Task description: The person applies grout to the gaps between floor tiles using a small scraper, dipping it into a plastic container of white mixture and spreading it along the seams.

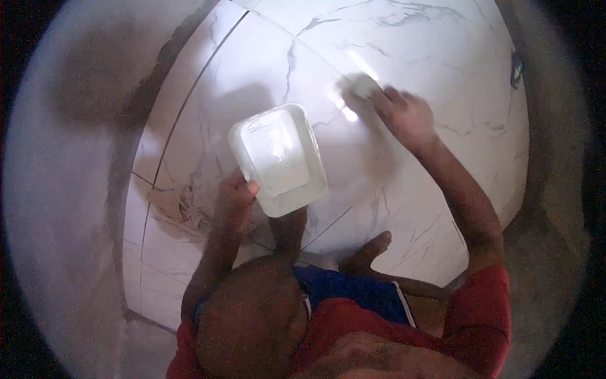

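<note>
The person wears a red short-sleeved shirt (338, 319) across the bottom of the frame, its right sleeve (483, 303) loose around the upper arm at lower right. Blue fabric shorts (360, 294) with narrow white stripes (404, 304) show at lower centre. The forearms (464, 180) and one foot (368, 254) are bare.

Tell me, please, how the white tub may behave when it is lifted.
The tub is probably light, since the left hand grips just one edge. Its rim looks thin, so it may flex slightly. Its shiny surface could be slippery.
</note>
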The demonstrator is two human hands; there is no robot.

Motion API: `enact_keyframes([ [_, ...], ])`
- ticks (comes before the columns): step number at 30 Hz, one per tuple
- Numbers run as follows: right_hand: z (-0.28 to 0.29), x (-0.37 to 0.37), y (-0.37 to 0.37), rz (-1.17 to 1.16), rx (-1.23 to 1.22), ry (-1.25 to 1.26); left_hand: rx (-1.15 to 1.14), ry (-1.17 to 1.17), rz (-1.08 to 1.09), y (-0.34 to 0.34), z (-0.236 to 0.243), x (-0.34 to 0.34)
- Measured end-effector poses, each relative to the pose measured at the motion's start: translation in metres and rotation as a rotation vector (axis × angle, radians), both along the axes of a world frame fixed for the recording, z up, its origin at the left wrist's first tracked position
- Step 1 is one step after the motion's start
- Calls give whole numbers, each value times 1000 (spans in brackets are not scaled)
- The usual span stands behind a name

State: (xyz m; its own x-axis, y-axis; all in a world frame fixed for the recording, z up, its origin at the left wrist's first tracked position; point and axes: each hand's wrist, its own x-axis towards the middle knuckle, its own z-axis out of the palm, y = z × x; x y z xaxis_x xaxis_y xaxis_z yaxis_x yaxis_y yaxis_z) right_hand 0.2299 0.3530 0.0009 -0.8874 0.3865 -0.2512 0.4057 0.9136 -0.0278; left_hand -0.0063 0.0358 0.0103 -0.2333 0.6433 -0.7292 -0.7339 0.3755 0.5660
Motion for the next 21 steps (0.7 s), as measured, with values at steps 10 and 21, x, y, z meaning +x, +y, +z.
enact_keyframes([
  [10, 17, -103, 44, -107, 38, 194, 61, -12, -102, 18, -2, 9],
  [21, 17, -252, 73, 34, 25, 129, -68, -63, -83, 15, 9, 13],
])
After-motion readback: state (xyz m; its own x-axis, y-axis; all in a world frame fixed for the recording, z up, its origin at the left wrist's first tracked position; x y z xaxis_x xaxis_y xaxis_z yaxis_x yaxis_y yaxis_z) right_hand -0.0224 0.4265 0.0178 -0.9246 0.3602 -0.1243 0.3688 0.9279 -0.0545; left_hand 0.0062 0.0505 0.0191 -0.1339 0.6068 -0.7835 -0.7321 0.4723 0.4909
